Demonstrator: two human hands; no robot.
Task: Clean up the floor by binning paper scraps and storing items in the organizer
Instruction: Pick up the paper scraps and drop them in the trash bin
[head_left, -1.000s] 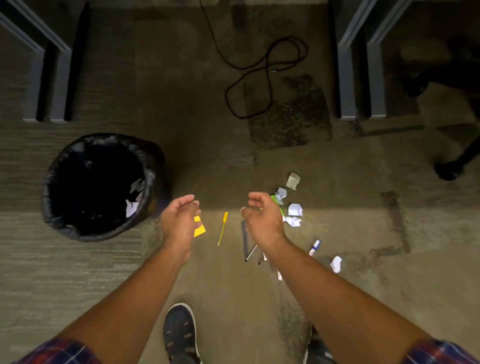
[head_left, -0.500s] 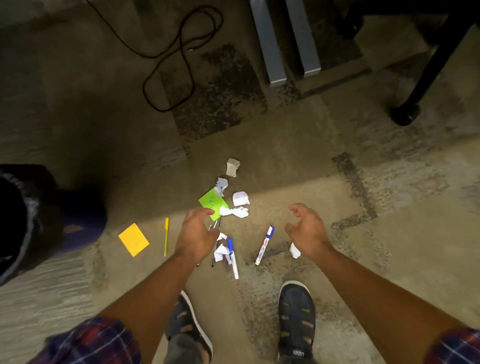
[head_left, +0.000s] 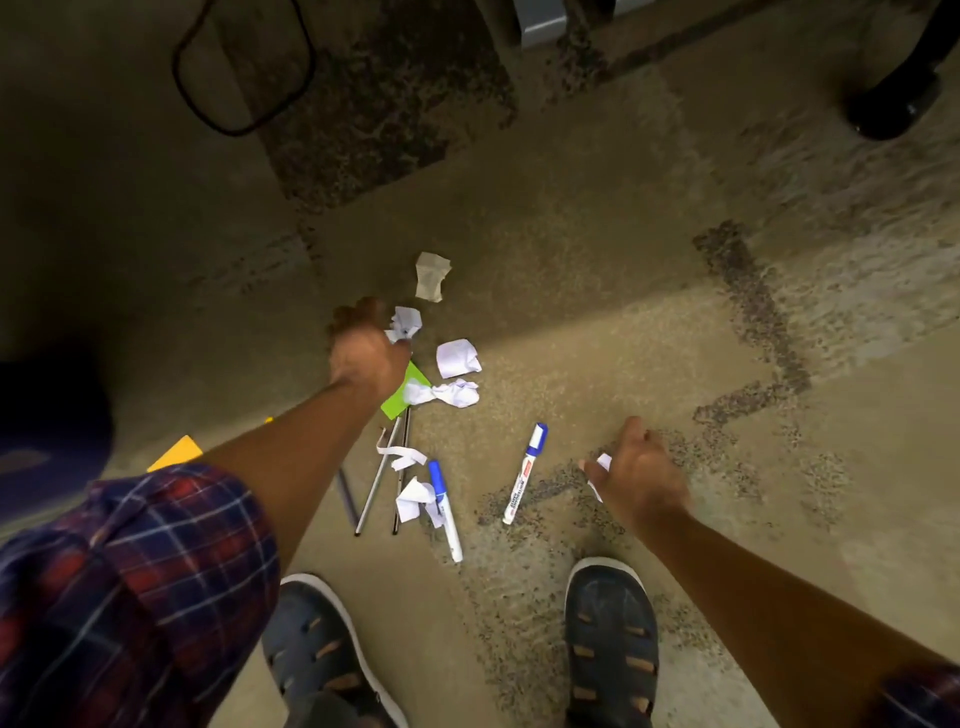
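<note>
My left hand (head_left: 363, 353) reaches down over a crumpled white paper scraps ball (head_left: 405, 323) and its fingers close on it. My right hand (head_left: 636, 475) pinches a small white scrap (head_left: 602, 462) off the carpet. More crumpled scraps lie nearby: a greyish one (head_left: 431, 275), a white one (head_left: 457, 357), another (head_left: 452, 393) and one by the pens (head_left: 413, 499). A green sticky note (head_left: 402, 400) lies partly under my left hand. Two blue-capped markers (head_left: 524, 473) (head_left: 445, 512) and thin dark pens (head_left: 382, 473) lie on the floor.
A yellow sticky note (head_left: 176, 453) shows beside my left forearm. The bin's dark edge (head_left: 47, 415) sits at the far left. A black cable (head_left: 244, 67) loops at the top, a chair foot (head_left: 893, 104) at top right. My shoes (head_left: 610, 639) stand below.
The view has swung right and dropped closer to the floor. My left hand moved forward onto the crumpled ball, and my right hand lowered onto the small scrap and closed on it.
</note>
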